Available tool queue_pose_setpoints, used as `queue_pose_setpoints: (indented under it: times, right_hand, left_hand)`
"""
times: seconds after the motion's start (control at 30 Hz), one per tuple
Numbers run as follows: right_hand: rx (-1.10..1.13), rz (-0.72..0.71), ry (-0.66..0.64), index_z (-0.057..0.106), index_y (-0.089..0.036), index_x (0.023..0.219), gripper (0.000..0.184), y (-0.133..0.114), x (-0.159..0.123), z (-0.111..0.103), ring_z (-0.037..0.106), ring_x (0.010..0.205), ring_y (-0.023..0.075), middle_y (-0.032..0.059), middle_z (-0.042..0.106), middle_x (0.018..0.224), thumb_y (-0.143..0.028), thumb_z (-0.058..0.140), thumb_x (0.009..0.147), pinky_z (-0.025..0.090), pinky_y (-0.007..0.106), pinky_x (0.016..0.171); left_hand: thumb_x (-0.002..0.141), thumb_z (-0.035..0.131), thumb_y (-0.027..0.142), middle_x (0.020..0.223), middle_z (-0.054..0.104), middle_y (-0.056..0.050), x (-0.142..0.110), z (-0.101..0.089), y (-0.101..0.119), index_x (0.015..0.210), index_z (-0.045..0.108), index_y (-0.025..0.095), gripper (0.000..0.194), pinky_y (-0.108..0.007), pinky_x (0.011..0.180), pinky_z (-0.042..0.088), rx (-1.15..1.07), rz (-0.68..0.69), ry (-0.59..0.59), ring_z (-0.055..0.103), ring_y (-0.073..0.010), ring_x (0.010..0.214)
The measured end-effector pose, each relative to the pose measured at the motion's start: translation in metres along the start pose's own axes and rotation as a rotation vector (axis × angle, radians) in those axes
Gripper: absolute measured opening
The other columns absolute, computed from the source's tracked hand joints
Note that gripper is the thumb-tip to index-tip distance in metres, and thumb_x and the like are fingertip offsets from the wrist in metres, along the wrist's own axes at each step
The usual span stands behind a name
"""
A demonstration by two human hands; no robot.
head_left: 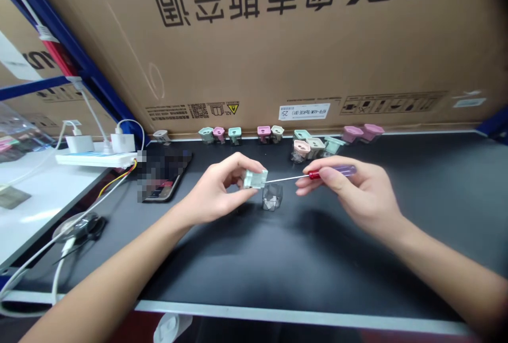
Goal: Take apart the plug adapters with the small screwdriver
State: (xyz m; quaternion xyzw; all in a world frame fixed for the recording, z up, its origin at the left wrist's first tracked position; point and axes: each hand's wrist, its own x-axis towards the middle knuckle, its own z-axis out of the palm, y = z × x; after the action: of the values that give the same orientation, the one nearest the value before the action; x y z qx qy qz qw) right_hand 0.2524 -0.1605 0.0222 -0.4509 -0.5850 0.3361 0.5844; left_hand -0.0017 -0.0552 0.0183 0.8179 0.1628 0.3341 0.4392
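My left hand (pixel 216 189) pinches a pale green pencil sharpener head (pixel 256 179) between thumb and fingers, above the middle of the table. In my right hand (pixel 367 192) is a screwdriver (pixel 313 174) with a red and purple see-through handle. Its thin shaft points left, and the tip meets the right side of the sharpener head. Exactly where the tip sits is too small to tell. Just below the tip, a smoky clear sharpener container (pixel 272 198) stands on the black tabletop.
Several pastel sharpeners (pixel 315 145) line the back of the table (pixel 301 269), before a large cardboard box (pixel 238 62). On the left lie a phone (pixel 169 176), a white power strip (pixel 95 159) and loose cables (pixel 79 226).
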Motion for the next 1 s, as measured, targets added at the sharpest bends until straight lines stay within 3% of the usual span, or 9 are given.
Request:
queue_pose_setpoints:
  times: [0.17, 0.4, 0.57, 0.7, 0.77, 0.87, 1.0]
  right_hand:
    - [0.072, -0.005, 0.010, 0.076, -0.020, 0.103, 0.019, 0.004, 0.001, -0.002, 0.079, 0.077, 0.0247, 0.0071, 0.080, 0.087, -0.037, 0.067, 0.097, 0.064, 0.041, 0.080]
    - [0.153, -0.007, 0.049, 0.076, -0.018, 0.100, 0.021, 0.001, 0.002, -0.001, 0.078, 0.074, 0.0250, 0.0077, 0.079, 0.084, -0.036, 0.066, 0.097, 0.065, 0.041, 0.075]
    - [0.214, -0.012, 0.088, 0.077, -0.016, 0.094, 0.020, -0.003, 0.004, 0.001, 0.077, 0.070, 0.0243, 0.0081, 0.078, 0.080, -0.033, 0.067, 0.096, 0.065, 0.039, 0.069]
    - [0.173, -0.042, 0.135, 0.077, -0.018, 0.091, 0.020, 0.000, 0.007, -0.002, 0.075, 0.068, 0.0222, 0.0061, 0.076, 0.077, -0.034, 0.066, 0.096, 0.063, 0.036, 0.064]
    - [0.065, -0.073, 0.151, 0.077, -0.021, 0.094, 0.019, 0.004, 0.008, -0.006, 0.072, 0.065, 0.0202, 0.0044, 0.076, 0.078, -0.035, 0.065, 0.097, 0.061, 0.036, 0.063]
    - [-0.308, -0.155, 0.107, 0.076, -0.025, 0.103, 0.016, 0.011, 0.009, -0.011, 0.070, 0.066, 0.0190, 0.0032, 0.076, 0.084, -0.036, 0.066, 0.096, 0.058, 0.036, 0.066]
    - [-0.771, -0.317, -0.135, 0.072, -0.025, 0.119, 0.024, 0.023, 0.011, -0.016, 0.071, 0.082, 0.0215, 0.0065, 0.076, 0.105, -0.030, 0.061, 0.098, 0.057, 0.037, 0.075]
  left_hand:
    - [0.085, 0.078, 0.019, 0.122, 0.068, -0.011, 0.001, 0.003, -0.003, 0.116, 0.062, 0.018, 0.035, -0.025, 0.082, 0.056, -0.159, 0.012, 0.058, 0.068, -0.0151, 0.096]
    - [0.079, 0.084, 0.018, 0.118, 0.070, -0.010, 0.001, 0.004, -0.001, 0.117, 0.062, 0.018, 0.045, -0.029, 0.087, 0.059, -0.204, 0.018, 0.083, 0.071, -0.0159, 0.091]
    - [0.074, 0.088, 0.021, 0.097, 0.072, -0.004, 0.002, 0.003, -0.001, 0.116, 0.062, 0.019, 0.049, -0.025, 0.079, 0.057, -0.169, 0.000, 0.107, 0.070, -0.0142, 0.082]
    - [0.083, 0.081, 0.032, 0.086, 0.071, -0.003, 0.004, 0.000, -0.001, 0.115, 0.061, 0.017, 0.041, -0.023, 0.069, 0.054, -0.179, -0.010, 0.141, 0.068, -0.0132, 0.074]
    - [0.089, 0.074, 0.041, 0.084, 0.070, -0.004, 0.005, -0.001, -0.002, 0.114, 0.061, 0.015, 0.038, -0.026, 0.069, 0.054, -0.207, 0.007, 0.149, 0.068, -0.0143, 0.072]
    - [0.095, 0.062, 0.052, 0.087, 0.071, -0.006, 0.005, -0.001, -0.005, 0.115, 0.060, 0.015, 0.042, -0.031, 0.074, 0.056, -0.257, 0.007, 0.145, 0.070, -0.0164, 0.072]
    - [0.097, 0.054, 0.059, 0.092, 0.072, -0.009, 0.004, 0.000, -0.008, 0.117, 0.058, 0.016, 0.048, -0.032, 0.074, 0.057, -0.316, -0.035, 0.116, 0.070, -0.0175, 0.072]
